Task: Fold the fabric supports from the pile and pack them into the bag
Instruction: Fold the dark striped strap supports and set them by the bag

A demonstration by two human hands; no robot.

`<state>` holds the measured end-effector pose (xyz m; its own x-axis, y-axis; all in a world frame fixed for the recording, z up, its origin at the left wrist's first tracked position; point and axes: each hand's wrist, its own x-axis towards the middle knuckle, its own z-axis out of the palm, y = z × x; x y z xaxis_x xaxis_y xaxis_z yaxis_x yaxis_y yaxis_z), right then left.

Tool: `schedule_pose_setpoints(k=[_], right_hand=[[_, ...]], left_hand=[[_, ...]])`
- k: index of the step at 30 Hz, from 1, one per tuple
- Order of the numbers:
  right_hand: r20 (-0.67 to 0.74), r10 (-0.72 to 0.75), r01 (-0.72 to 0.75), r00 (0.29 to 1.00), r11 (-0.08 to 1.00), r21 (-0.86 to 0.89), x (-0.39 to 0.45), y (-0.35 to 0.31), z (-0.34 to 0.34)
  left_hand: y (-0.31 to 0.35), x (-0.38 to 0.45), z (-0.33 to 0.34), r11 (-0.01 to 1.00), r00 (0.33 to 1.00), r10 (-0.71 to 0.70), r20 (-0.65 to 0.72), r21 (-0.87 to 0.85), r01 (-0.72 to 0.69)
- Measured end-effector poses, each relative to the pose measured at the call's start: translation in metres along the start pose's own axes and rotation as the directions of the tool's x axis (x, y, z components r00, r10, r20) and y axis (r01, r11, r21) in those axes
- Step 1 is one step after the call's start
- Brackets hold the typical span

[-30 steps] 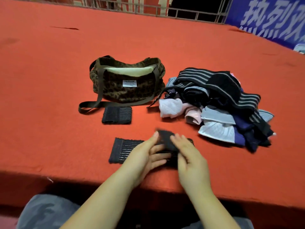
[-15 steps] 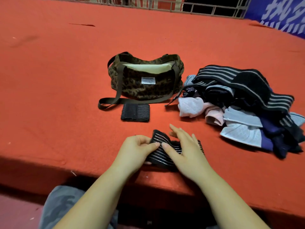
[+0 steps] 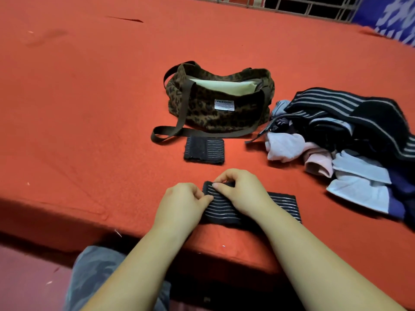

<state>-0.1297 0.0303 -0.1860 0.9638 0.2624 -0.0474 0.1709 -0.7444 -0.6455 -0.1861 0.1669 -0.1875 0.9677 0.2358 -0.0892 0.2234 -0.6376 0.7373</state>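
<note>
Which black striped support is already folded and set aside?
The small folded support lying alone just in front of the bag. The other striped one sits under both hands at the table edge, only partly folded.

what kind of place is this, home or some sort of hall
Hard to say for sure, but it looks more like a hall or event space than a home: a very wide surface covered in red felt-like cloth, a metal railing along its far edge, and a blue banner with large white lettering behind it.
</note>
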Motion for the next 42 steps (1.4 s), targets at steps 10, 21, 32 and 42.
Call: schedule_pose_setpoints(k=[10,21,32,42], right_hand=[[-0.267,-0.164,0.072,0.95,0.943,-0.326,-0.017,0.004,0.026],[-0.253,0.275,-0.358,0.927,0.849,-0.389,-0.079,0.058,-0.009],[-0.593,0.266,-0.372,0.76,0.926,-0.062,-0.109,0.096,-0.04],[-0.725,0.182,-0.136,0.664,0.983,0.122,-0.105,0.095,-0.063]], left_hand=[[-0.009,0.006,0.0,0.998,1.0,0.014,-0.018,0.068,-0.013],[-0.012,-0.003,0.018,0.923,0.963,0.239,-0.126,0.337,-0.185],[0.01,-0.012,0.034,0.894,0.971,0.216,-0.099,0.42,-0.156],[0.026,-0.013,0.068,0.893,0.935,0.351,-0.048,0.319,-0.319]])
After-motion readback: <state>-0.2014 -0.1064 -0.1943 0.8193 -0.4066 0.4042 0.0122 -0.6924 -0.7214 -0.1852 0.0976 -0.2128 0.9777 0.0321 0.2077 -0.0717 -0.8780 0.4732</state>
